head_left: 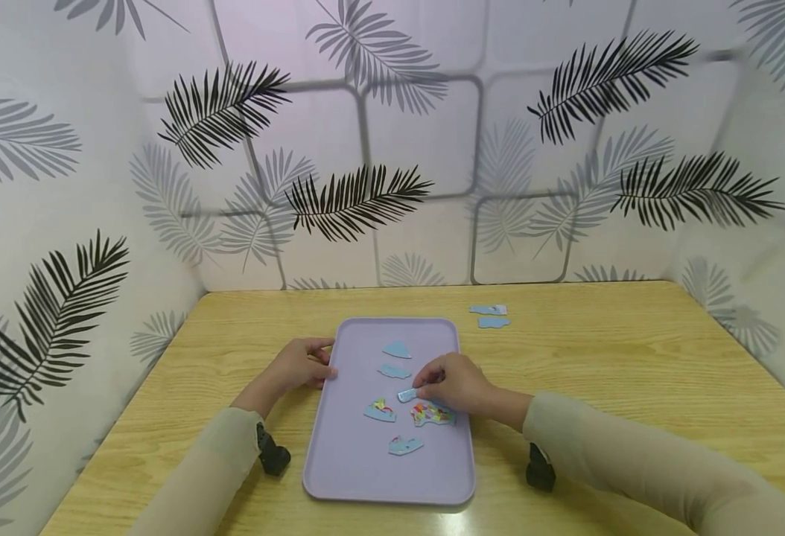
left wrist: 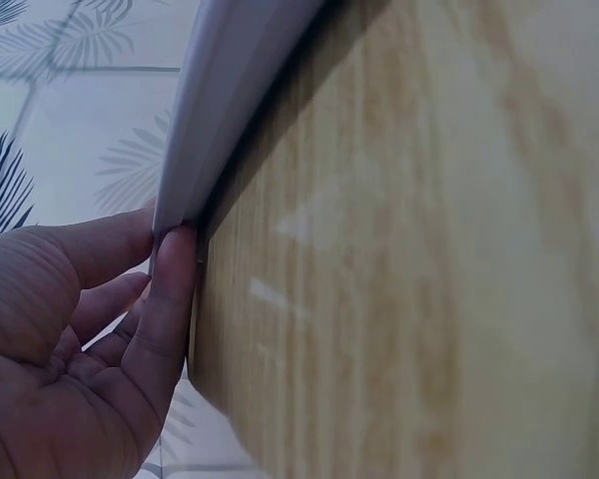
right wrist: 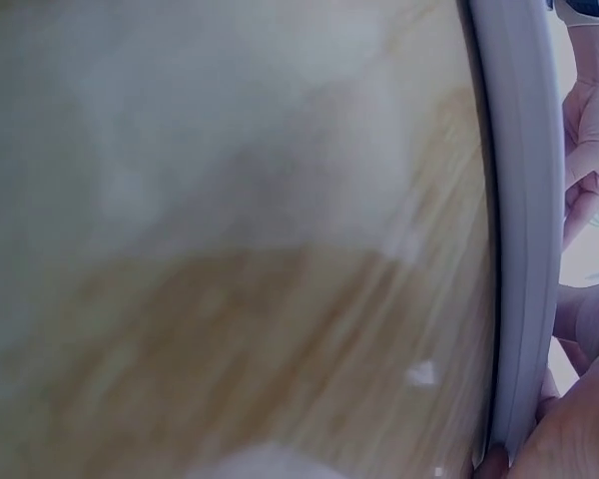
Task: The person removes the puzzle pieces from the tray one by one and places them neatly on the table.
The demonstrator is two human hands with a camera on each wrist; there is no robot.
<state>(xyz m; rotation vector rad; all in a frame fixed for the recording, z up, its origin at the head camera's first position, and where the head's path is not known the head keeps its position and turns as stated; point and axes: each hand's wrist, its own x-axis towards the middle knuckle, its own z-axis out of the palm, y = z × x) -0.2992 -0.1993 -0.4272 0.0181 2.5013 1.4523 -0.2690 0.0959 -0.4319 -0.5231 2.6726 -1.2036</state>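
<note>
A lavender tray (head_left: 352, 469) lies on the table, its long sides running away from me. My left hand (head_left: 302, 366) holds the tray's left rim, thumb and fingers at its edge; the left wrist view shows a finger (left wrist: 170, 279) low against the tray wall. Over the tray, my right hand (head_left: 456, 383) pinches a small light-blue puzzle piece (head_left: 406, 395) between thumb and fingers. Right beneath that hand sits a multicoloured piece (head_left: 431, 414). To its left is a blue piece with a yellow-green patch (head_left: 380, 410). The right wrist view hides the pinched piece behind the tray wall (right wrist: 524, 200).
Two plain blue pieces (head_left: 397, 349) (head_left: 395, 371) lie in the tray's far half, and a blue piece with pink marks (head_left: 405, 445) nearer me. Beyond the tray's far right corner, two more pieces (head_left: 488, 310) (head_left: 494, 322) rest on the wooden table (head_left: 600, 335). A leaf-patterned wall (head_left: 419, 149) stands behind.
</note>
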